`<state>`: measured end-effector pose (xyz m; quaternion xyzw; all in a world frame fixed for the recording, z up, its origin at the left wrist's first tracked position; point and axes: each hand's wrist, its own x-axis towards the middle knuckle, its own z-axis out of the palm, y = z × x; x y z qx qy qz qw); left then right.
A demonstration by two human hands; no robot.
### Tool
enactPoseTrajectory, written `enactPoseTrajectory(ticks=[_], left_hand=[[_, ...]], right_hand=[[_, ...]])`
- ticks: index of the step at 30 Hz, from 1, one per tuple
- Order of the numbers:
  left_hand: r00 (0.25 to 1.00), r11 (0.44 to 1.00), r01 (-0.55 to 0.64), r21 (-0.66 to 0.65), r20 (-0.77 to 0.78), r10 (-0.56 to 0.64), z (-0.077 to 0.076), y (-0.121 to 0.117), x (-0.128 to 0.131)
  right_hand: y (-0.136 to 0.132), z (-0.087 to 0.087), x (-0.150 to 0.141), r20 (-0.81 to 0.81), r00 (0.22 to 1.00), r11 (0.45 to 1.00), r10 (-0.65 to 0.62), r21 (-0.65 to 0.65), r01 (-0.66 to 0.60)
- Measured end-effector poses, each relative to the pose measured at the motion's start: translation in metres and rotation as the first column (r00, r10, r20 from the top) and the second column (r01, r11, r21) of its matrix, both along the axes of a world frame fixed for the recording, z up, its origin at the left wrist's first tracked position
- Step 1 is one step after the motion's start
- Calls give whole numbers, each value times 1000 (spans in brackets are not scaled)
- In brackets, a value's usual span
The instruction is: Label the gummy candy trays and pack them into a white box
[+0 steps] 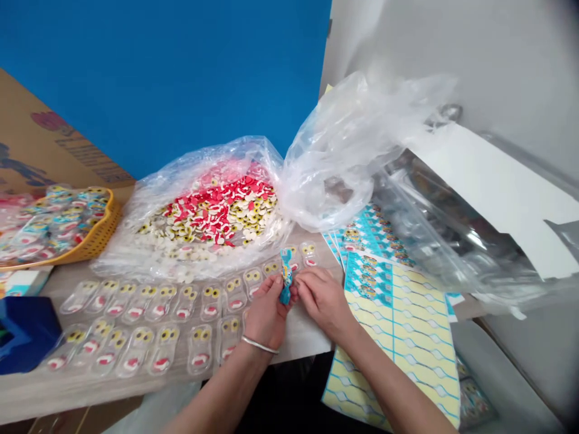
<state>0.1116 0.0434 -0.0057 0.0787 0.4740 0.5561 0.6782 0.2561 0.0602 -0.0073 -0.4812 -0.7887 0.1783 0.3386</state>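
Note:
A small blue printed sticker [286, 274] is pinched upright between the thumb and fingers of my left hand [268, 304]. Close against its right side, my right hand [319, 295] has its fingers curled together; what they grip is hidden. Beneath and to the left lie rows of clear plastic blister shells [161, 349], each with two yellow eye pieces and a red-and-white piece inside. Under my right forearm is a yellow backing sheet [416, 337], with some blue stickers still on its upper left part.
Behind the shells sits an open clear bag [212, 211] of loose red, white and yellow pieces. A yellow basket [102, 226] of packed pieces and a dark blue object [27, 334] stand left. Crumpled plastic bags [344, 150] and a white board [493, 193] crowd the right.

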Motion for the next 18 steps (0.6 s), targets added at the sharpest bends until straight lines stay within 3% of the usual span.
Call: enactPoseTrajectory(ticks=[4,7,9,14,18], left_hand=[[990,998,-57,31,-128,60,3,11,-16],[981,997,-64,43,-179,71,3,14,-22],[982,998,-50,44,-179,57,3,14,-22],[980,998,59,9,-191,-56,0,10,-14],[914,958,285,-12,-299,-276,-3,8,-11]], right_hand=[[44,-8,4,138,975,985,-175,19,174],[70,-17,14,343,937,996,-66,-35,83],[73,-22,19,426,904,995,-18,-80,58],[28,-34,22,391,920,993,-22,-100,66],[-11,-36,31,223,974,993,-34,-103,58]])
